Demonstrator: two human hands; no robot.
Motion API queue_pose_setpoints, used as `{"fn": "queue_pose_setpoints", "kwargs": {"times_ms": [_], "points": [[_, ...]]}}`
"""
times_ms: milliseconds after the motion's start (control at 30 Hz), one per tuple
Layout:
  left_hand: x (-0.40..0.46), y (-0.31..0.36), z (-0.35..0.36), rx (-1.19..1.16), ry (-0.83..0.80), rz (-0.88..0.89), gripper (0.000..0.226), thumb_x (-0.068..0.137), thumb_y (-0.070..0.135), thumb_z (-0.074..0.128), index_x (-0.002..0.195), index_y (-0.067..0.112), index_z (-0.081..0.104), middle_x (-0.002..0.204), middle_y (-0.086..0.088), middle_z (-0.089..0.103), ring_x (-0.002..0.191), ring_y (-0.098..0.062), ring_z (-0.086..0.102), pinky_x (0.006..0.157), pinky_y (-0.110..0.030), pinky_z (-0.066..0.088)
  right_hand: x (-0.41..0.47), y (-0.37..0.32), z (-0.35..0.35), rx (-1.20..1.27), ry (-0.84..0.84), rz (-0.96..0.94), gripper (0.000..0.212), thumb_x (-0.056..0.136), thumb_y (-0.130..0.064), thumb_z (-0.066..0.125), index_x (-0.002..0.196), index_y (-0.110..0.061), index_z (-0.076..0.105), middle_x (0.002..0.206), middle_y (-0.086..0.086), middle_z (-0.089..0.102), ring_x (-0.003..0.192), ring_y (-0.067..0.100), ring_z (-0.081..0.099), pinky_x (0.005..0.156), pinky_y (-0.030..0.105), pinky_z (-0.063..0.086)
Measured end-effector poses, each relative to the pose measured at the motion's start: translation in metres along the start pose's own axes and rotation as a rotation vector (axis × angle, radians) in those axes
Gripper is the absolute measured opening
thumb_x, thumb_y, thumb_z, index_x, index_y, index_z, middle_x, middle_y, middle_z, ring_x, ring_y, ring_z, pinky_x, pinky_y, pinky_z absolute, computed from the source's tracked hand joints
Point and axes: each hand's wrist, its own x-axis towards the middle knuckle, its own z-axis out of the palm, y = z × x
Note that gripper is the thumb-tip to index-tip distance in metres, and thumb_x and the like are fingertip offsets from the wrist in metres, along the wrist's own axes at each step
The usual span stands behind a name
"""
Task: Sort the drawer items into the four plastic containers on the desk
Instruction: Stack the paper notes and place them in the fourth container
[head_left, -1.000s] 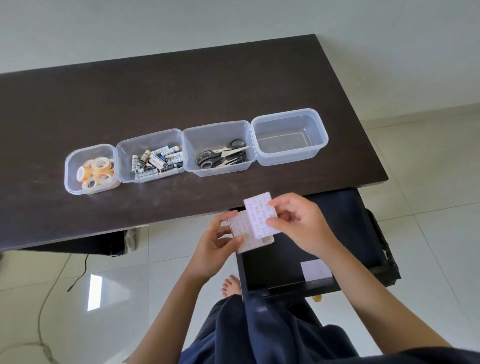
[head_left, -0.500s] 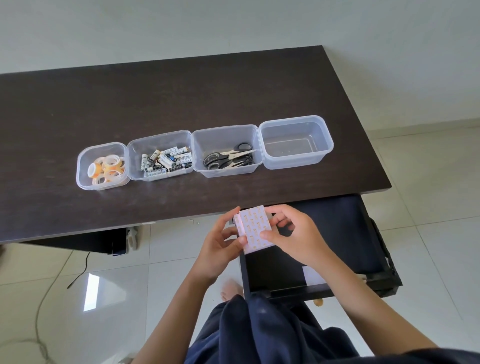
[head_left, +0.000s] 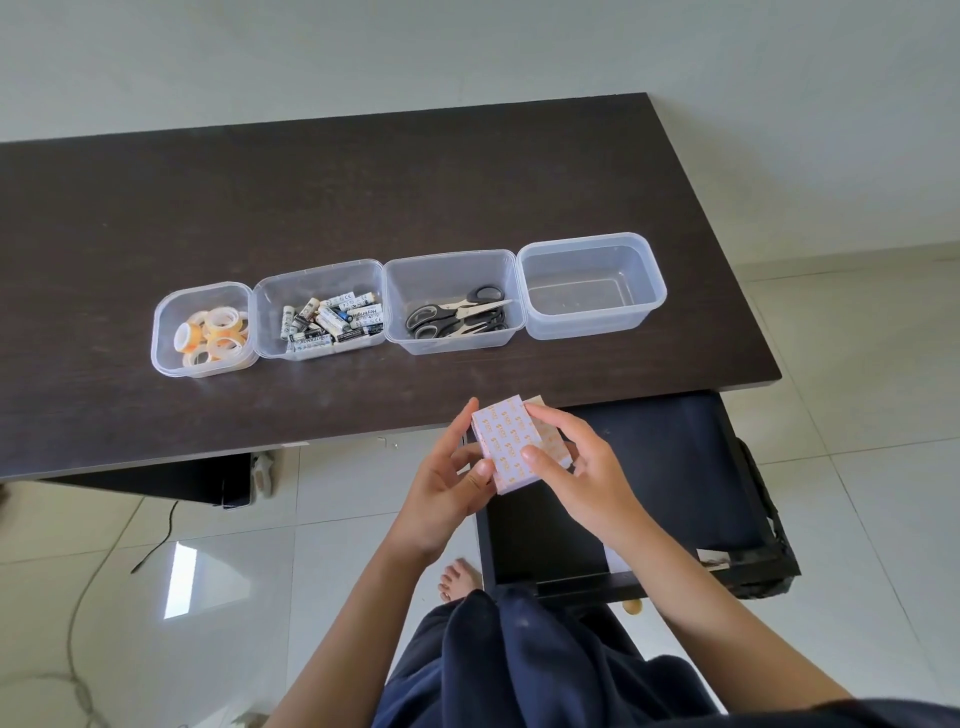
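Both hands, left hand (head_left: 444, 483) and right hand (head_left: 582, 467), grip a pink orange-printed pad stack (head_left: 511, 447) above the open drawer (head_left: 675, 467); batteries (head_left: 335, 325) in the second container (head_left: 319, 270) read "Hybright", "Enox".

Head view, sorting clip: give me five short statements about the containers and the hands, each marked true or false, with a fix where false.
1. Both hands hold the stack of patterned pads. True: the left hand and the right hand grip it together.
2. The rightmost container holds scissors. False: nothing shows in it; the scissors lie in the third container from the left.
3. The batteries lie in the second container from the left. True.
4. The tape rolls lie loose on the desk. False: they sit in the leftmost container.
5. The drawer is shut. False: it is pulled out below the desk edge.
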Motion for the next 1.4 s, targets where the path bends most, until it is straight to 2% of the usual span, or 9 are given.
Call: {"fn": "queue_pose_setpoints", "kwargs": {"times_ms": [133,333,467,600,767,933,1133,1267,1400], "points": [[0.003,0.002,0.002,0.091,0.012,0.019,0.068,0.084,0.029,0.061,0.14,0.047,0.027,0.118,0.007,0.064,0.119,-0.026,0.055,0.094,-0.044,0.052,0.003,0.0,0.0,0.004,0.008,0.014,0.037,0.085,-0.044,0.061,0.118,-0.053,0.047,0.135,-0.015,0.05,0.124,0.006,0.048,0.102,0.033,0.048],[0.007,0.006,0.008,0.138,0.03,0.048,0.065,0.088,0.023,0.059,0.138,0.047,0.025,0.121,-0.001,0.061,0.116,-0.027,0.056,0.079,-0.027,0.053,0.003,-0.003,0.0,0.001,0.044,-0.011,0.038,0.085,-0.043,0.059,0.12,-0.05,0.045,0.136,-0.013,0.048,0.122,-0.003,0.046,0.097,0.019,0.047],[0.009,0.007,0.01,0.1,0.035,0.054,0.067,0.085,0.022,0.059,0.139,0.045,0.026,0.124,-0.005,0.06,0.117,-0.028,0.057,0.081,-0.028,0.054,0.001,-0.004,-0.001,0.078,0.029,-0.047,0.047,0.085,-0.03,0.067,0.123,-0.046,0.045,0.136,-0.01,0.045,0.123,-0.006,0.044,0.086,0.01,0.048],[0.01,0.008,0.011,0.082,0.034,0.057,0.066,0.09,0.013,0.057,0.142,0.04,0.025,0.125,-0.008,0.06,0.117,-0.026,0.059,0.083,-0.028,0.054,0.002,-0.001,0.0,0.121,0.001,-0.091,0.056,0.081,-0.031,0.071,0.128,-0.045,0.044,0.141,-0.006,0.043,0.131,0.008,0.043,0.09,0.02,0.052],[0.008,0.013,0.01,0.071,0.037,0.024,0.089,0.072,0.053,0.072,0.145,0.039,0.022,0.125,-0.004,0.061,0.117,-0.018,0.059,0.083,-0.026,0.054,0.005,0.002,0.002,0.102,-0.009,-0.112,0.06,0.074,-0.052,0.07,0.127,-0.054,0.043,0.144,-0.008,0.038,0.135,0.01,0.038,0.095,0.026,0.051],[0.006,0.019,0.013,0.043,0.052,0.034,0.078,0.086,0.03,0.054,0.143,0.048,0.004,0.124,0.003,0.063,0.114,-0.013,0.061,0.078,-0.019,0.053,0.007,0.005,0.004,0.119,-0.016,-0.089,0.061,0.074,-0.049,0.07,0.13,-0.047,0.043,0.143,-0.008,0.039,0.133,0.008,0.04,0.097,0.031,0.052],[0.004,0.017,0.017,0.049,0.036,0.059,0.065,0.093,0.009,0.053,0.139,0.045,0.024,0.133,0.004,0.056,0.117,-0.012,0.059,0.084,-0.022,0.053,0.006,0.009,0.004,0.176,-0.016,-0.088,0.059,0.076,-0.04,0.072,0.128,-0.05,0.045,0.143,-0.007,0.039,0.133,0.009,0.04,0.095,0.027,0.051],[0.002,0.016,0.02,0.004,0.042,0.04,0.046,0.089,0.024,0.05,0.134,0.032,0.045,0.129,0.004,0.057,0.117,-0.01,0.059,0.082,-0.021,0.053,0.003,0.012,0.002,0.204,-0.018,-0.078,0.059,0.075,-0.042,0.073,0.127,-0.047,0.046,0.14,-0.007,0.04,0.132,0.012,0.041,0.094,0.029,0.052],[0.006,0.014,0.026,0.075,0.083,0.079,0.032,0.093,0.012,0.05,0.124,0.02,0.053,0.121,-0.005,0.061,0.109,-0.015,0.064,0.079,-0.025,0.056,0.001,0.015,-0.002,0.227,-0.016,-0.083,0.06,0.074,-0.043,0.076,0.127,-0.045,0.049,0.139,-0.004,0.042,0.132,0.015,0.043,0.093,0.03,0.053]]}}
